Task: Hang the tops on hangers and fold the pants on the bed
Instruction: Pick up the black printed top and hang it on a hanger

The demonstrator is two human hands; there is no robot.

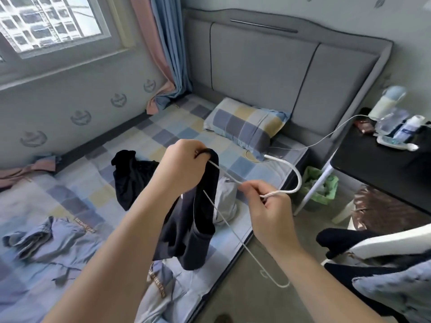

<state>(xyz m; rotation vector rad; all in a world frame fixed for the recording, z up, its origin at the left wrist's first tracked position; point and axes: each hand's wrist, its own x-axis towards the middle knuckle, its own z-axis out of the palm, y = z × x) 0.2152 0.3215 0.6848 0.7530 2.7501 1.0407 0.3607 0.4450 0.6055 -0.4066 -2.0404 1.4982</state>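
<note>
2 hands above the bed point(163, 127). Left hand point(184, 164) pinches the neck of 1 dark top point(193, 220) onto 1 white wire hanger point(291, 173); right hand point(268, 206) is closed on the hanger's twisted neck. On the bed: 1 black garment point(133, 176), 1 white garment point(225, 201), 2 blue-grey garments point(58, 238). Green bin point(319, 185) beside the bed, contents unclear.

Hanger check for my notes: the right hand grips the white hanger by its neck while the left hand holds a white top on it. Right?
Not quite. The head view shows the top in the left hand is black. The right hand does grip the white hanger by its neck.
</note>
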